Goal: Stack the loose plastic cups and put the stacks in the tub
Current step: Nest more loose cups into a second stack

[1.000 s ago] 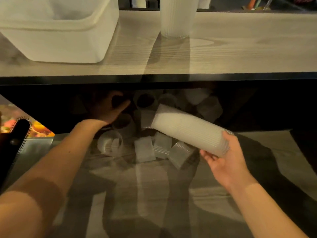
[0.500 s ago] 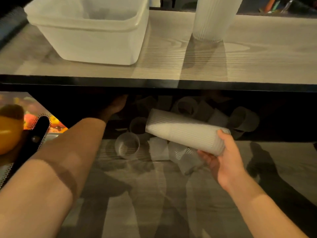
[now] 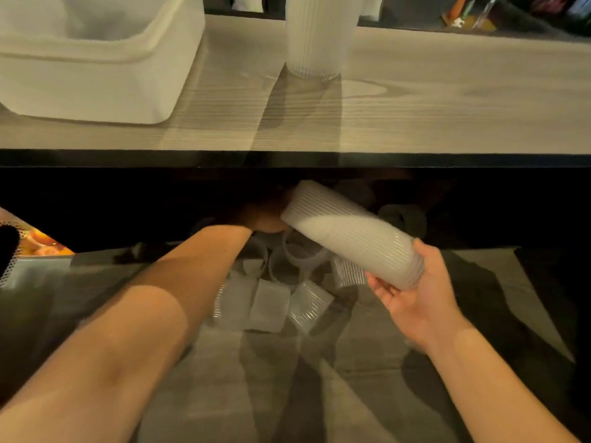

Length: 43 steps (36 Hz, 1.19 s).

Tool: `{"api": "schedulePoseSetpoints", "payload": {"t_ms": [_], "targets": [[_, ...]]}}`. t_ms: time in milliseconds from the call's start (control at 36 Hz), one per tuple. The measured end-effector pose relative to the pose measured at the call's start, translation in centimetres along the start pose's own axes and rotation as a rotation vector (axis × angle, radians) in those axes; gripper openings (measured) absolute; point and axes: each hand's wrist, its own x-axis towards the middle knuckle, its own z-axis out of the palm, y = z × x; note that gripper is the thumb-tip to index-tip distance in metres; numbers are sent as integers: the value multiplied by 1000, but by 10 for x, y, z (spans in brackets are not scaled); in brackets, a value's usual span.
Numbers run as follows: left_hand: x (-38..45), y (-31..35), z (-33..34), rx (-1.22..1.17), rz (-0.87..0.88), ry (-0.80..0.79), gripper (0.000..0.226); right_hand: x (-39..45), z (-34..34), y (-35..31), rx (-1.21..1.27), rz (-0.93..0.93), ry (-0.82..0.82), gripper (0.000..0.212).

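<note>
Left hand (image 3: 267,219): I've pushed it deeper under the shelf, now at the stack's open mouth; its grip is lost in shadow.
Right hand (image 3: 412,292): still curled round the stack (image 3: 351,233).
Loose cups (image 3: 271,302): between my forearms.
Tub (image 3: 96,68): up left, unfilled as far as I can see.

Looked down on a pale wood-grain counter top (image 3: 447,107), brightly lit and crossed by soft shadows. Ended at the near side in a thin black front edge (image 3: 415,159). Opened below that into a dark recess (image 3: 96,199), too dim to read. Met a second, greyer wooden surface (image 3: 224,394) lower down, streaked with long angular shadows. Showed a perforated metal panel (image 3: 9,266) and a warm orange glow (image 3: 41,244) at far left, blurred colourful clutter (image 3: 463,17) at upper right.
</note>
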Motion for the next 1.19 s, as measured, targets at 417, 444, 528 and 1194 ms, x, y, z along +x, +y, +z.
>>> {"api": "schedulePoseSetpoints", "payload": {"t_ms": [417, 444, 528, 1194], "targets": [[-13, -2, 29, 319, -111, 217, 43, 4, -21, 2, 51, 24, 38, 51], [-14, -3, 28, 319, -124, 223, 40, 3, -21, 1, 58, 19, 41, 51], [-19, -8, 23, 236, -115, 342, 37, 0, -20, -1, 68, 9, 42, 49], [-142, -97, -1, -980, 142, 391, 65, -19, 31, 6, -194, 3, -121, 31]]}}
